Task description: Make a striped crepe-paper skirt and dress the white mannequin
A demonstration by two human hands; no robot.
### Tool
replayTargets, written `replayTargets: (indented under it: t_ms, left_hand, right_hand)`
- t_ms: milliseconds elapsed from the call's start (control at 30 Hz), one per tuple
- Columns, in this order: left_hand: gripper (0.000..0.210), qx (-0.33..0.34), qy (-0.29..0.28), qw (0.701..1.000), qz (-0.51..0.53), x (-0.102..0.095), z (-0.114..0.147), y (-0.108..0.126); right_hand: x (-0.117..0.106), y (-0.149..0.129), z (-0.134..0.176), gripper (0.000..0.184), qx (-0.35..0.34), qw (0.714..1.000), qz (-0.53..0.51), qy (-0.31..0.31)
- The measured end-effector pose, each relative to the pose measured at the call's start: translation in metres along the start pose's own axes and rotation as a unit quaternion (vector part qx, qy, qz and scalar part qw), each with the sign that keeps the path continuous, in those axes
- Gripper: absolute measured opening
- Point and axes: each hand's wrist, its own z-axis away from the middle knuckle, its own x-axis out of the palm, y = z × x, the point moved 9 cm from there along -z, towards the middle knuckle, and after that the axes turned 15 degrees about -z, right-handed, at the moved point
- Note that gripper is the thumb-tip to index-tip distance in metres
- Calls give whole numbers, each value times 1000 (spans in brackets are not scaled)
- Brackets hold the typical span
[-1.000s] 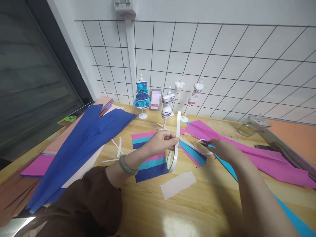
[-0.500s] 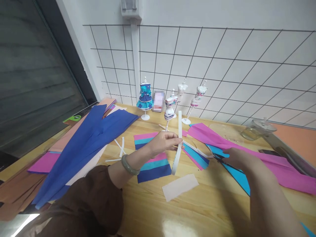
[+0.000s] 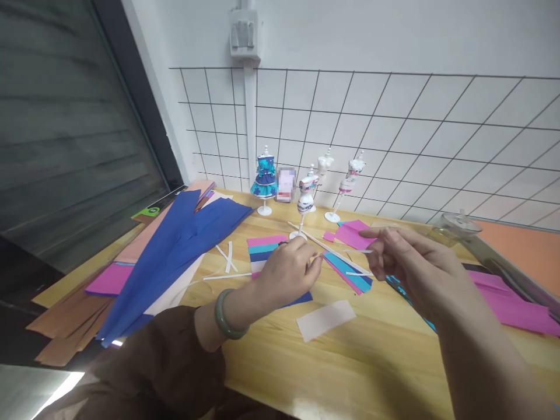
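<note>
My left hand is closed, thumb near the curled fingers, over striped pink, light-blue and dark-blue paper. Whatever its fingertips hold is hidden. On the right, my right hand pinches a thin white strip whose free end points left. Below that strip lies a second fan of striped paper, crossed by white strips. Dark scissors handles are partly visible under my right hand. A pale rectangular piece rests in front of my hands.
Small white dress forms and one in a blue dress stand at the back. Blue crepe paper spreads over the left side. Pink paper lies at right, near a glass teapot. White strips lie left of centre.
The long white strip that stood upright in my left hand is no longer seen there. My right hand has let go of the scissors, moved up and left, and now pinches a thin white strip.
</note>
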Motion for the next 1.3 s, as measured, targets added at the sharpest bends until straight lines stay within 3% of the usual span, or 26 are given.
replayTargets:
  t_ms: [133,267,433,667,867,1000,1133,1300]
  left_hand:
    - [24,3,5,990,-139,-12,18,-7]
    - [25,-18,-6,975,-222,-25,36,-18]
    - [27,-5,-58,966,-251,-32,63,-29]
    - [27,20,-139,961,-239,-17,93,-34]
    - [15,19,-212,942,-260,1,104,-33]
    - [23,20,-272,914,-301,7,109,-35]
    - [21,0,-301,919,-254,4,114,-41]
    - [27,-87,-306,948,-28,1,121,-58]
  right_hand:
    - [25,4,7,30,57,997,-26,-37]
    - [47,4,13,37,48,996,-3,-75]
    - [64,17,16,39,26,984,125,-127]
    - [79,51,30,32,106,944,218,-224]
    - [76,85,46,17,146,942,178,-243]
    - [73,107,55,13,171,946,145,-234]
    - [69,114,63,12,183,953,101,-218]
    - [65,117,68,19,187,958,54,-209]
